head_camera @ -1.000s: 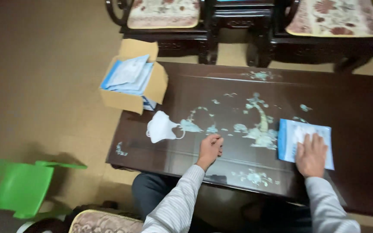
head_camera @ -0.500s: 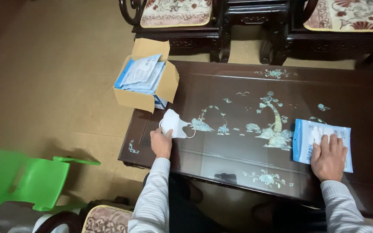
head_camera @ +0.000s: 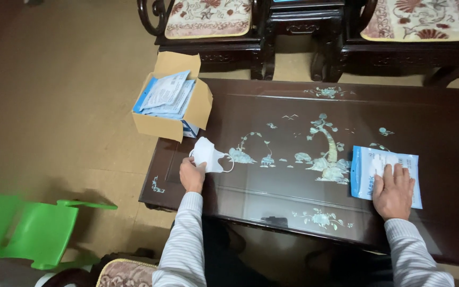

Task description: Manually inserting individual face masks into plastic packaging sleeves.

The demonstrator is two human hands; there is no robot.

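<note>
My left hand (head_camera: pixel 192 175) pinches the white mask (head_camera: pixel 208 154) near the box (head_camera: pixel 172 106). My right hand (head_camera: pixel 394 190) lies flat on the blue packet (head_camera: pixel 365 172), far from the box. I think the mask needs a firm lift.

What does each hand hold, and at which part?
Left hand grips the white face mask at its lower edge; right hand rests flat on the blue packet.

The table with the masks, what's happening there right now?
A person sits at a dark inlaid table. Their left hand grips the edge of a white face mask lying near the table's left end. Their right hand rests flat on a blue and white packet at the right. An open cardboard box holding more such packets sits on the table's far left corner. A green plastic chair stands on the floor to the left.
</note>
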